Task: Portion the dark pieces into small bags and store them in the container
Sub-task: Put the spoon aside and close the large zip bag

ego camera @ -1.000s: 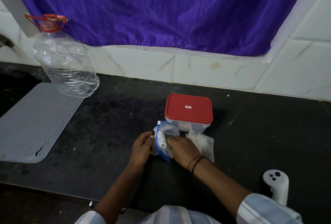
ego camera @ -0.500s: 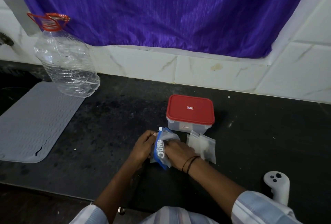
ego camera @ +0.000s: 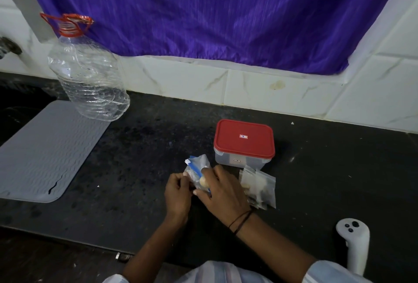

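Note:
A clear packet with blue print [ego camera: 197, 167] lies on the black counter, held between both hands. My left hand [ego camera: 177, 194] grips its near left edge. My right hand [ego camera: 222, 192] presses on its right side, covering much of it. A pale round piece shows inside it. A clear container with a red lid [ego camera: 244, 139] stands shut just behind, to the right. A small pile of clear zip bags [ego camera: 260, 184] lies right of my right hand, in front of the container. No dark pieces can be made out.
A large clear plastic bottle with a red handle [ego camera: 88, 81] stands at the back left, beside a grey ribbed mat [ego camera: 43, 149]. A white controller [ego camera: 354, 244] stands at the front right. Tiled wall and purple curtain [ego camera: 214, 16] close off the back.
Both hands have turned the packet, so its blue printed face now mostly faces away. The camera has shifted slightly; the container and the zip bags have stayed put.

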Demonstrator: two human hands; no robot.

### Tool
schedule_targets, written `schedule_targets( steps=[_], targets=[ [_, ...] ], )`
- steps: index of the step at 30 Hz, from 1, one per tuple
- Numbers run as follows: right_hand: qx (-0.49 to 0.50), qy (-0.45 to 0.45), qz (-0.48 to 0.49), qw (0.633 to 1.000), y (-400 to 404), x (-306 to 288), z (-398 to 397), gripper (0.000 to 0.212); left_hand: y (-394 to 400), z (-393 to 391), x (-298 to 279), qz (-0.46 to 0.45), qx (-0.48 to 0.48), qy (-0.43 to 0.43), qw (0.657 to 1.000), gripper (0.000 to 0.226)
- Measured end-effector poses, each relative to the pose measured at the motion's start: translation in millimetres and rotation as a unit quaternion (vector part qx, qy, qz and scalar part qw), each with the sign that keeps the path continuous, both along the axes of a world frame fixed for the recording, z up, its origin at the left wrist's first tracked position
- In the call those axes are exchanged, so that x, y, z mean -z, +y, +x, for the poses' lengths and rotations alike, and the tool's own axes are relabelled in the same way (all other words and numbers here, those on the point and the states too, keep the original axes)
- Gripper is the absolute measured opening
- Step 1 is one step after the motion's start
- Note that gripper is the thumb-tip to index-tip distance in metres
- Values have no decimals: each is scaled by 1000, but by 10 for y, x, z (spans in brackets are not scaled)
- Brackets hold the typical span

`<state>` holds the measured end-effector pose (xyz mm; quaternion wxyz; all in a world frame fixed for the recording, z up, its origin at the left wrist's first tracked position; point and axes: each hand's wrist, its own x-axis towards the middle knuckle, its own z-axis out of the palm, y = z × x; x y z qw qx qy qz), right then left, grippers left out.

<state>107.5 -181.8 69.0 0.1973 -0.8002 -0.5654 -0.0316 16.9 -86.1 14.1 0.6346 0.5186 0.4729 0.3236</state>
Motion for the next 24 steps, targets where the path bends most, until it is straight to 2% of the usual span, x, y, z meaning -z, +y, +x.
schedule_targets(
  steps=[8,11,13,16,20,24],
  targets=[
    [53,-16,17,998,113,32,97,40,-6,-135,5,134,74,29,988,20],
    [47,31,21,998,145,55,96,21,10,-172,28,131,66,27,989,18],
    [59,50,25,997,166,55,88,16,18,-184,24,105,44,28,993,17],
    [32,21,60,997,186,33,79,21,21,-180,-27,98,17,40,994,13],
    [-42,-20,62,997,221,-38,67,49,-10,-155,-121,113,37,17,993,13],
    [-17,-48,54,997,265,-72,73,37,-31,-92,-48,89,6,2,996,12]
  ],
)
